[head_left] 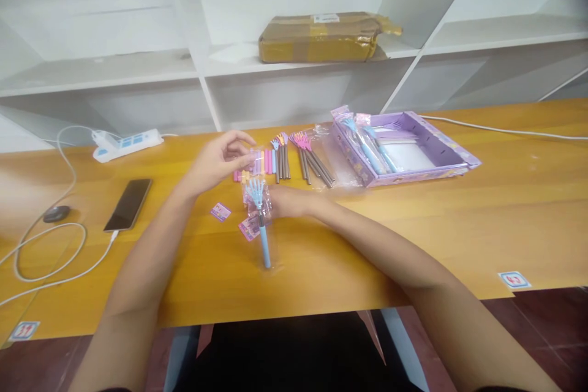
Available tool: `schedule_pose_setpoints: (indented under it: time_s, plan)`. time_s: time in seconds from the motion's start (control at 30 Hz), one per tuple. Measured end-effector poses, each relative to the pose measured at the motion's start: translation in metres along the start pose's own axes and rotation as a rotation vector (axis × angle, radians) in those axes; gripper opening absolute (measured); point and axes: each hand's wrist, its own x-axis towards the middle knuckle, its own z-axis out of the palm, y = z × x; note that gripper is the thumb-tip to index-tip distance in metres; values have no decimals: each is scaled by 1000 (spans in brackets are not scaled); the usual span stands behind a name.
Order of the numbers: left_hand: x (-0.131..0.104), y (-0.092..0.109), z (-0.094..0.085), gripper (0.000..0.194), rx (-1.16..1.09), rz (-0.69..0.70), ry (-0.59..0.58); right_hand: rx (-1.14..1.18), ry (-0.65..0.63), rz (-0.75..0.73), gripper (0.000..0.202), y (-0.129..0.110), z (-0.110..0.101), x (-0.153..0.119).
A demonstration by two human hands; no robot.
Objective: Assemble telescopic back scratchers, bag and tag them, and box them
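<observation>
A blue hand-shaped scratcher (262, 226) in a clear plastic bag lies on the wooden table, its hand end up. My right hand (287, 202) is beside the top of the bag, its fingers mostly hidden behind the plastic. My left hand (225, 159) is above the bag's upper left, fingers curved, with clear film near the fingertips. Behind are coloured handles (267, 162) in a row, and metal rods with small hand-shaped ends (282, 159). Another group with pink ends (312, 159) lies to the right. Two printed cards (221, 212) (249, 228) are left of the scratcher.
A purple box (413, 177) at the back right holds bagged blue scratchers (374, 147). On the left are a phone (128, 205), a black mouse-like object (56, 214), white cables and a power strip (128, 144). A taped carton (321, 40) sits on the shelf.
</observation>
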Motion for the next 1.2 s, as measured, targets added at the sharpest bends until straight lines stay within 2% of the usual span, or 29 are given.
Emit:
schedule_pose_setpoints:
  time_s: [0.07, 0.2, 0.33, 0.47, 0.53, 0.57, 0.63, 0.7, 0.77, 0.83, 0.9, 1.0, 1.1, 1.2]
  plan:
    - [-1, 1, 0, 42, -1, -7, 3, -69, -31, -7, 28, 1, 4, -1]
    - [-1, 2, 1, 36, 21, -3, 43, -106, 7, -19, 29, 5, 7, 0]
    - [-1, -1, 3, 35, 36, 4, 56, -58, -1, -36, 15, 2, 4, 1]
    - [0, -5, 4, 37, 20, 5, 67, -75, 179, 133, 16, -2, -10, -2]
    - [1, -6, 5, 38, 16, -3, 82, -99, 357, 186, 16, -2, -22, -4]
    - [1, -6, 5, 39, 14, -7, 94, -101, 488, 184, 15, -2, -28, -5]
    - [1, -5, 7, 39, 8, -17, 114, -92, 844, 121, 16, -4, -39, -9]
    - [1, -4, 8, 39, -10, -24, 119, -96, 1196, -48, 19, -7, -47, -14]
    - [2, -4, 8, 41, -27, -32, 110, -184, 1383, -269, 16, -12, -54, -22]
    - [2, -4, 9, 43, -48, -28, 103, -374, 1370, -469, 9, -18, -58, -31]
    - [3, -3, 10, 46, -81, -17, 86, -644, 1210, -645, 5, -24, -62, -40]
    - [3, -1, 11, 45, -129, 6, 52, -1069, 930, -842, 13, -32, -64, -47]
    - [3, 2, 14, 41, -141, 27, 32, -1335, 814, -849, 19, -39, -59, -45]
    - [1, 4, 17, 42, -117, 45, 18, -1396, 804, -767, 22, -39, -54, -40]
